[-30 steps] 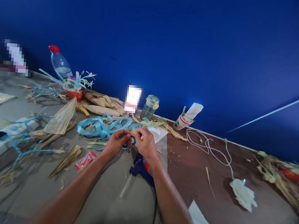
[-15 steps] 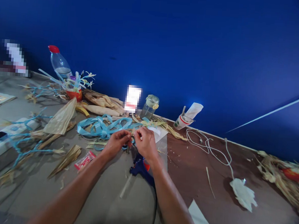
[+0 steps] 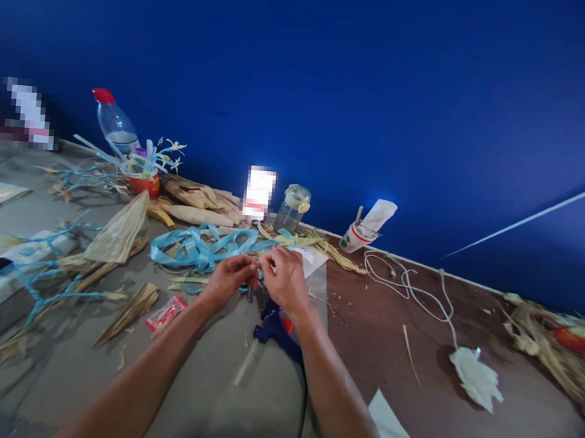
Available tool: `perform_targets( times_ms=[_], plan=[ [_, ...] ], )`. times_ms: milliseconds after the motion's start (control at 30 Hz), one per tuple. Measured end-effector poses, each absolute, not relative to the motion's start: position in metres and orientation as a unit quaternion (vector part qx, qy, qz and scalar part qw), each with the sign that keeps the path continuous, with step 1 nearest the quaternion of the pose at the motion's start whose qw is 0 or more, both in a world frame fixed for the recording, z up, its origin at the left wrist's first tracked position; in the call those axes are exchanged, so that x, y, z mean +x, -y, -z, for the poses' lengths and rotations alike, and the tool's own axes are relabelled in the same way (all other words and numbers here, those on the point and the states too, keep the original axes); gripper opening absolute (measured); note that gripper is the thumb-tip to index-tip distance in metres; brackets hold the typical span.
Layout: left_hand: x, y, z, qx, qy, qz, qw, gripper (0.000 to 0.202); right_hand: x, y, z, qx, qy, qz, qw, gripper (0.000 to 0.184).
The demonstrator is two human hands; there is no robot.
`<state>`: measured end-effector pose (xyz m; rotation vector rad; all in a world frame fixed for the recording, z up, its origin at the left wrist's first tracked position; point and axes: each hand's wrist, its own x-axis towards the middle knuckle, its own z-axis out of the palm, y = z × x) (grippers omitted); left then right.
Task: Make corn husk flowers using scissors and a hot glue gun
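My left hand point(image 3: 231, 278) and my right hand point(image 3: 284, 276) meet in the middle of the view, fingers pinched close together. What sits between the fingertips is too small and too covered to name. Just behind and left of them lies a loose heap of light blue ribbon point(image 3: 190, 246). Under my right wrist is a dark blue glue gun point(image 3: 279, 338), partly hidden by the forearm, with a pale glue stick point(image 3: 246, 366) out of its back. A red and white packet point(image 3: 166, 313) lies beside my left forearm.
Dried corn husks point(image 3: 128, 314) and blue-wrapped twigs point(image 3: 47, 288) spread over the left side, near a white power strip point(image 3: 24, 257). Along the wall stand a red-capped bottle point(image 3: 116, 123), a lidded jar point(image 3: 293, 209) and a paper cup point(image 3: 355, 238). A white cable point(image 3: 432, 297) lies right.
Both hands stay in almost the same place, with only a slight shift of the right fingers. Everything else lies as before.
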<state>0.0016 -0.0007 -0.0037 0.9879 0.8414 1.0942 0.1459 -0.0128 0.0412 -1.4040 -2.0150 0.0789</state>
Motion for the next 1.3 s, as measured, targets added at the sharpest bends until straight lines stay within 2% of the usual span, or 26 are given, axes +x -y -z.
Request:
perform_targets(
  times_ms=[400,600,833,1033,1300],
  plan=[
    [0.001,0.003,-0.002,0.472,-0.370,-0.480,0.640,0.029,0.142,0.016,-0.048,-0.536,0.782,-0.042,0.317,0.019],
    [-0.002,0.001,0.001,0.461,-0.374,-0.493,0.636,0.023,0.148,0.010,-0.045,-0.571,0.665,-0.204,0.437,0.024],
    [-0.002,-0.001,0.004,0.456,-0.395,-0.498,0.624,0.024,0.146,0.005,-0.034,-0.576,0.621,-0.357,0.395,0.012],
    [0.001,-0.001,-0.002,0.466,-0.431,-0.504,0.585,0.028,0.135,0.009,-0.035,-0.599,0.592,-0.352,0.409,0.015],
    [0.001,0.002,-0.001,0.513,-0.456,-0.507,0.521,0.020,0.128,0.011,-0.027,-0.594,0.576,-0.340,0.447,0.016]
  ],
)
